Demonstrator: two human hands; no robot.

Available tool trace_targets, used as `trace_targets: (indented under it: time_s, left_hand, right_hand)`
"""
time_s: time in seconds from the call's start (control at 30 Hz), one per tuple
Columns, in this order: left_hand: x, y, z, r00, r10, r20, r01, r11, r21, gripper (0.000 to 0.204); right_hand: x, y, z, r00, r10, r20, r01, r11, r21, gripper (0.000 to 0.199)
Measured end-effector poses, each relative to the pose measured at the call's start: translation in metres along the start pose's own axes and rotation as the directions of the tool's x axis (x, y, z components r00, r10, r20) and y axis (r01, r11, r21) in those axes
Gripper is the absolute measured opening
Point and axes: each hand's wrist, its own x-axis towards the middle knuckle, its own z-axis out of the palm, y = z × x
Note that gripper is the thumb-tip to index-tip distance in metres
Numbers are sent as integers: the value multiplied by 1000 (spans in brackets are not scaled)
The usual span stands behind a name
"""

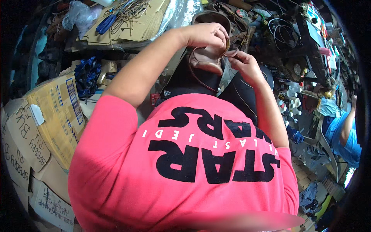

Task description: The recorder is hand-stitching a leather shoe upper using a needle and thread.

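Observation:
On my lap, over black-clad legs, sits a brown leather shoe (207, 62), its opening and pale lining partly showing. My left hand (210, 35) is closed over the shoe, the fingers curled into its far side. Just to the right, my right hand (246, 66) pinches a thin brown strip (231, 53) between thumb and fingers, close to the shoe's edge. Whether the strip is joined to the shoe is hidden. A second brown rounded piece (211, 17), perhaps another shoe part, lies beyond my left hand. A thin cord (201, 82) trails down over my leg.
Flat cardboard sheets (154, 15) on the far left carry a blue-handled tool (106, 24) and loose cords. Cardboard boxes (50, 112) stand at my left. Several small bottles (291, 101) crowd the right, near a person in blue (344, 139). Cluttered tools and wire (282, 33) lie far right.

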Motion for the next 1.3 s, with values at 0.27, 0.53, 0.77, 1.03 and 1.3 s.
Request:
trace_targets:
  time_s: [0.27, 0.53, 0.77, 1.03, 1.3]
  left_hand:
    - [28, -16, -2, 984, -38, 175, 43, 999, -25, 25]
    - [36, -28, 2, 980, -43, 194, 61, 994, -87, 23]
    - [33, -32, 2, 987, -24, 160, 36, 997, -74, 22]
    - [28, -28, 2, 993, 7, 116, -4, 1000, -26, 23]
    - [25, -29, 1, 998, -6, 70, 10, 998, -56, 22]
  right_hand:
    - [5, 19, -7, 987, 110, 121, -147, 919, 365, 22]
    - [16, 31, -19, 942, 180, 284, -300, 833, 464, 26]
    - [23, 43, -24, 895, 182, 407, -401, 728, 556, 26]
    - [35, 55, -24, 867, 150, 475, -447, 656, 608, 25]
    - [32, 41, -14, 913, 135, 384, -365, 690, 625, 24]
